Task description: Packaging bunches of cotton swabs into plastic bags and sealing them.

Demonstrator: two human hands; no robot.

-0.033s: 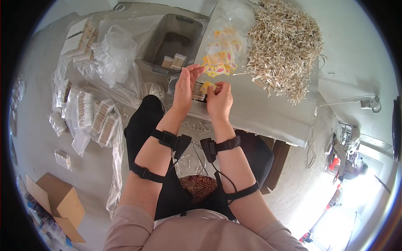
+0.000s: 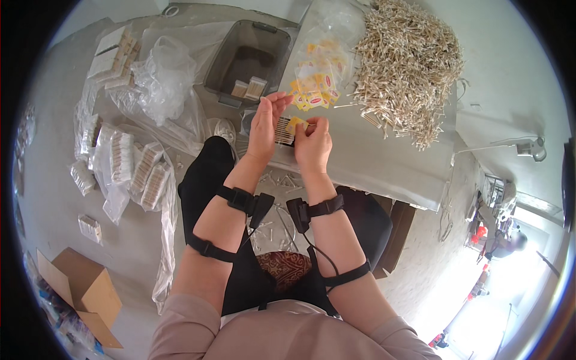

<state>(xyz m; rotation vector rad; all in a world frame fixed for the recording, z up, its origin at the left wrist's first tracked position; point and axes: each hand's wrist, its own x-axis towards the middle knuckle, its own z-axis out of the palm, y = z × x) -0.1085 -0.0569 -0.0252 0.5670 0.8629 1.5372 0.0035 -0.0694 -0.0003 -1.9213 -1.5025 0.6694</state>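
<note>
Looking down through the head camera, I'm seeing both hands working over the near left part of the grey surface (image 2: 366,165). The right hand (image 2: 313,147) is pinching a small yellow card (image 2: 295,124) between thumb and fingertips, so that one's basically closed up. The left hand (image 2: 263,129) is staying out of any grip: fingers pretty straight, pointing far and a bit right, palm turning inward, nothing in it as far as I can tell.

Sitting between the two is a row of thin sticks (image 2: 282,133). Each stick is running roughly left to right, and the row itself is stacking up near to far. The yellow card is lying at the row's far right, just left of the right fingertips. The left palm is hovering right beside the row's left ends; can't tell if it's actually touching. So the right hand is coming in nearest to the card, and the left is flanking the sticks.

Farther out, yellow-and-white packets (image 2: 315,90) are lying just far of the hands, a huge swab pile (image 2: 408,72) is spreading to the far right, and a grey bin (image 2: 221,65) is standing far left.
</note>
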